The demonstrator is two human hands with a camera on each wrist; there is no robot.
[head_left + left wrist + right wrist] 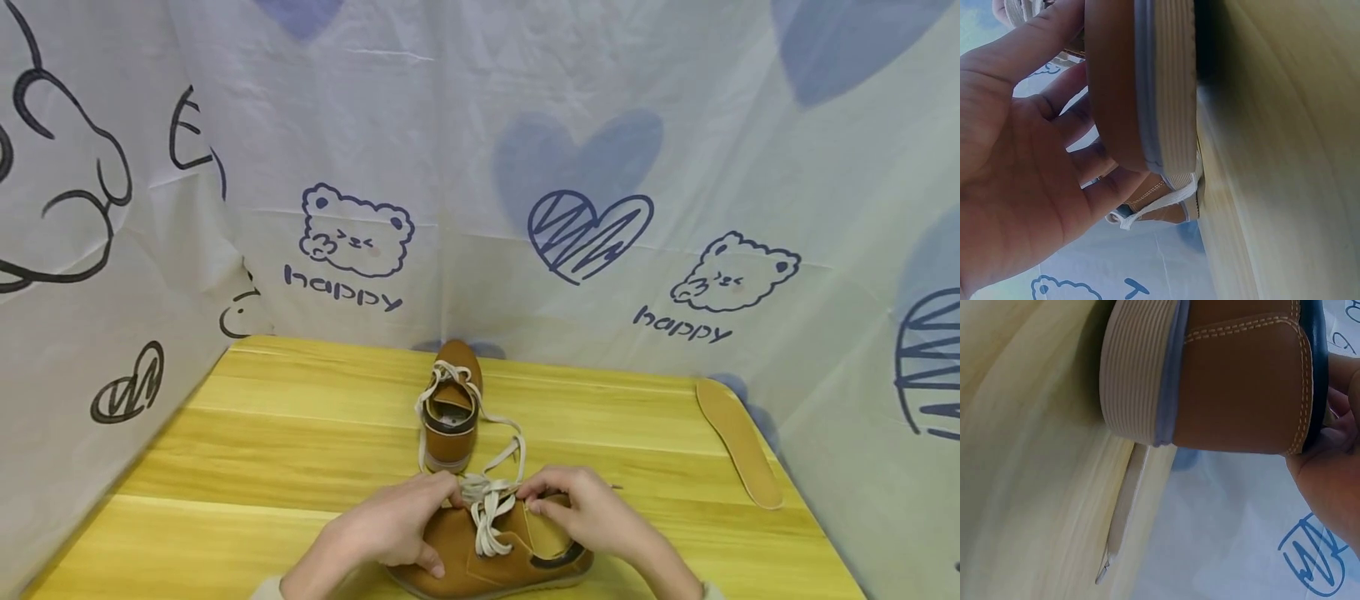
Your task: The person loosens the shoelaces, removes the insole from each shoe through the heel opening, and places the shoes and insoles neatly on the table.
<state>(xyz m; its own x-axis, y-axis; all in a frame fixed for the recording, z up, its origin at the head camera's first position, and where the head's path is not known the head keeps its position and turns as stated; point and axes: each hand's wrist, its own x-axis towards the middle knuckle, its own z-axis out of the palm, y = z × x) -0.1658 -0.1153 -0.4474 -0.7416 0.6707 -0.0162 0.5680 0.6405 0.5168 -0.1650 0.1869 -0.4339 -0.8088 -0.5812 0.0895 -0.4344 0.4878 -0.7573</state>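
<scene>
A brown lace-up shoe with cream laces lies sideways at the table's near edge, toe to the left. My left hand grips its front part, thumb on the near side and fingers over the far side; the left wrist view shows the palm beside the toe. My right hand is at the shoe's opening, thumb and fingers pinching a tan insole that shows there. Much of that insole is hidden inside the shoe. The right wrist view shows the stitched heel beside this hand.
A matching brown shoe stands behind, toe away, its laces loose and trailing toward the near shoe. Another tan insole lies at the right of the yellow wooden table. Printed white cloth hangs around the back and sides.
</scene>
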